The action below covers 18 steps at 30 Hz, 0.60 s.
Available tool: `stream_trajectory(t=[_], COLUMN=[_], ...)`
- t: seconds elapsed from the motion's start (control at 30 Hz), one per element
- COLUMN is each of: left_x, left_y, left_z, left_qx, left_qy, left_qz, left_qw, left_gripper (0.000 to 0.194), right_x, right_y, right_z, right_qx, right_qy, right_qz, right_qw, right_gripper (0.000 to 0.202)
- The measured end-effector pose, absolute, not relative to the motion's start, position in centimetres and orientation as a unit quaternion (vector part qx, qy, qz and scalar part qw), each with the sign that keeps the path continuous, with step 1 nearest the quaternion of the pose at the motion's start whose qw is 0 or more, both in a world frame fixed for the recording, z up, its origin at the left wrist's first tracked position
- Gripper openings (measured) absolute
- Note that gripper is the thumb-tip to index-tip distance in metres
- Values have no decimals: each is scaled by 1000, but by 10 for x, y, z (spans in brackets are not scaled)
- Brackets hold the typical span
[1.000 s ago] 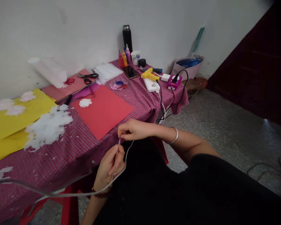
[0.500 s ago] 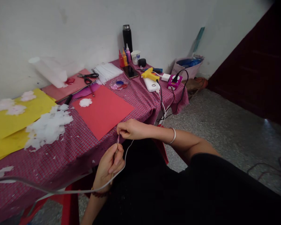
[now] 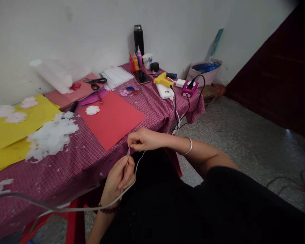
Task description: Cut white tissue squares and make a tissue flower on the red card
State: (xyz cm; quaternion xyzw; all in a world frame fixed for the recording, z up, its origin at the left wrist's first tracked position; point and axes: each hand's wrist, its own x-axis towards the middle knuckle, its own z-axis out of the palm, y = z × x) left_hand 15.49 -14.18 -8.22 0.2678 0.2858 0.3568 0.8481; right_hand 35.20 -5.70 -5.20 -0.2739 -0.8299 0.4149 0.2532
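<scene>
My left hand (image 3: 121,176) is closed around a thin, pale brown stick with a pinkish tip (image 3: 128,151), held upright above my lap. Its exact kind is too small to make out. Above it, the fingertips of my right hand (image 3: 143,139) pinch together at the pinkish tip. A white cable (image 3: 91,209) runs in front of my left wrist and up behind my right forearm. Just beyond my hands, a red paper sheet (image 3: 117,118) lies on the table's near edge, with a white paper flower (image 3: 92,110) on it.
On the checked tablecloth (image 3: 91,154) lie white petal cut-outs (image 3: 52,135), yellow sheets (image 3: 10,144), scissors (image 3: 95,83), white sticks (image 3: 115,77) and a yellow glue gun (image 3: 163,80). Paint bottles (image 3: 135,61) stand by a black flask (image 3: 138,39). Cords hang beside a purple socket block (image 3: 189,88).
Both hands keep nearly the same pose at the stick; my right hand has shifted very slightly. The view has tilted a little.
</scene>
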Motion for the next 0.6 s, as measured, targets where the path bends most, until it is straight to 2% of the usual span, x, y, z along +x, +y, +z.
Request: stream_trajectory(t=[0.1,0.27,0.47,0.6], left_x=[155,159,162,161], left_y=[-143,-145,-145,-146], left_z=[-83,-84,-84,-85], left_qx=[268,325,373,402], left_qy=[291,338,362,399], left_qz=[357,370,368,365], left_qw=[846,802,771,738], left_gripper=[28,29,33,35], right_x=[352,356,359,358], right_y=[-57,-57,-57,-58], right_z=[-55,-53,-48,-49], right_qx=[-277,-218,-199,-217], right_qy=[-843,-844,-871,-854], right_qz=[374,423,379,409], right_qw=[269,247,240,235], right_gripper=[12,4,8,11])
